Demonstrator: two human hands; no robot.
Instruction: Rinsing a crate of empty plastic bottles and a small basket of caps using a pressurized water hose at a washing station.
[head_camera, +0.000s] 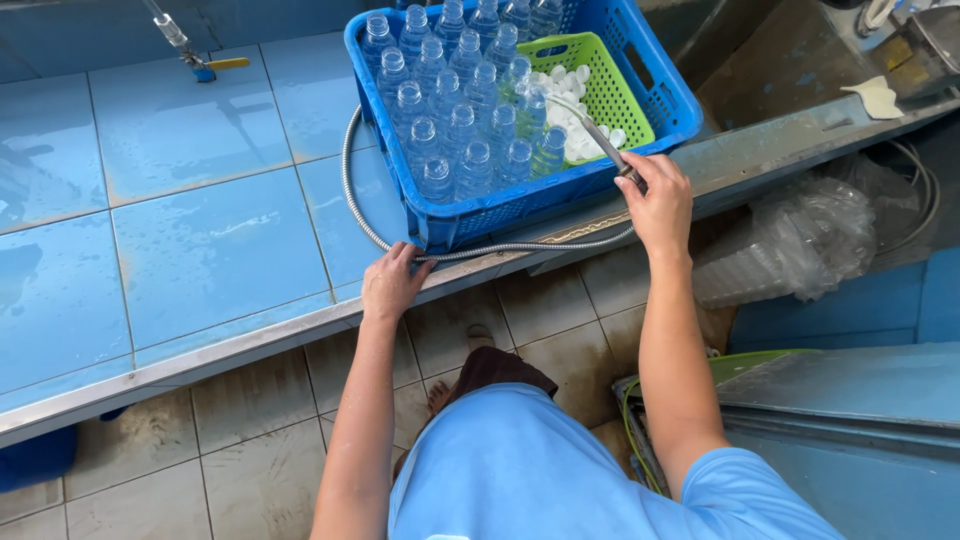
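While the blue slotted plastic crate sits right at the front lip of the wet blue-tiled counter, there's plenty of open tile to its left and behind it, but almost none toward the metal-edged rim where the person stands.

The left hand rests on that rim just below the crate's near corner, fingers curled down over the flexible ribbed metal hose; whether it really clamps the hose I can't tell. The right hand, arm stretched forward, is closed around the thin metal spray nozzle at the hose's other end, tip angled into the crate.

Inside the crate are rows of clear empty plastic bottles, upright and packed tight, plus a small lime-green plastic basket with white bottle caps. The hose loops round the crate's left side and along its front. Right of the crate there's a crumpled clear plastic bag under a grey ledge, and a wall tap sits far back.
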